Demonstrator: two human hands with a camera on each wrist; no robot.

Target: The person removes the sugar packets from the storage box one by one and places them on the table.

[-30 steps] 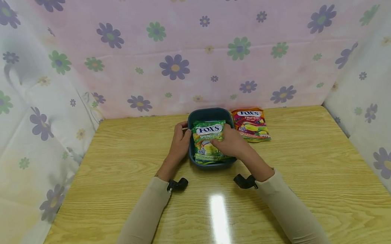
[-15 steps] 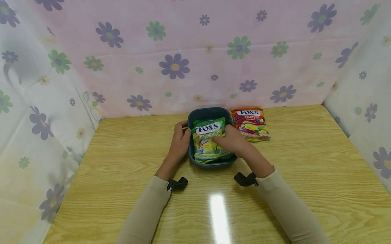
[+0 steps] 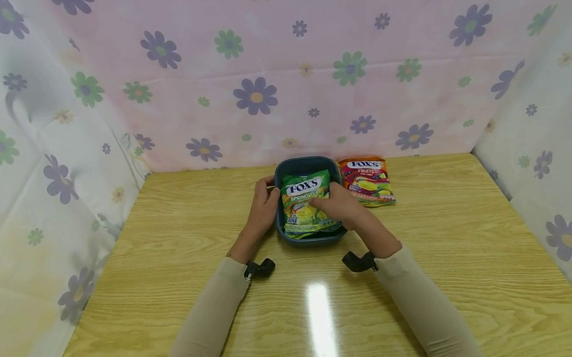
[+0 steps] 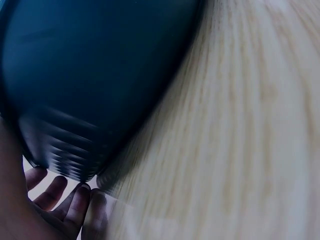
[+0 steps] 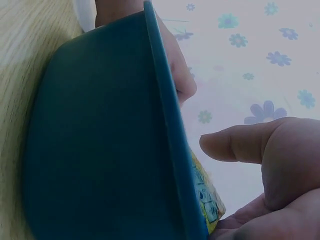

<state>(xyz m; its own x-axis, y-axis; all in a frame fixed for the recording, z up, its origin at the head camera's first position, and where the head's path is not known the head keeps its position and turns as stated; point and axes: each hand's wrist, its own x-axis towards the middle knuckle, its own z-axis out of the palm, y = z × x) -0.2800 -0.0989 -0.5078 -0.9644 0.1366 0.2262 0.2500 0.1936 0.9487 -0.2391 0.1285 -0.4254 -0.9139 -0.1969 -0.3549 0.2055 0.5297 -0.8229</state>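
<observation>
A dark teal plastic basket stands near the back of the table. In it lies a green bag of candy marked FOX'S SPRING TEA, slightly tilted. My left hand holds the basket's left side, its thumb by the rim; in the left wrist view its fingers meet the slotted wall. My right hand grips the right edge of the bag, with its thumb over the front and the other fingers mostly hidden. The right wrist view shows only a corner of the bag above the rim.
A red and orange bag of candy marked FOX'S FRUITS lies just right of the basket. Behind stands a flowered cloth backdrop, with side panels at left and right. Wooden tabletop extends around the basket.
The right hand has pulled back a little to the right on the green bag, and the bag's right top corner has shifted upward. The left hand and basket stay put.
</observation>
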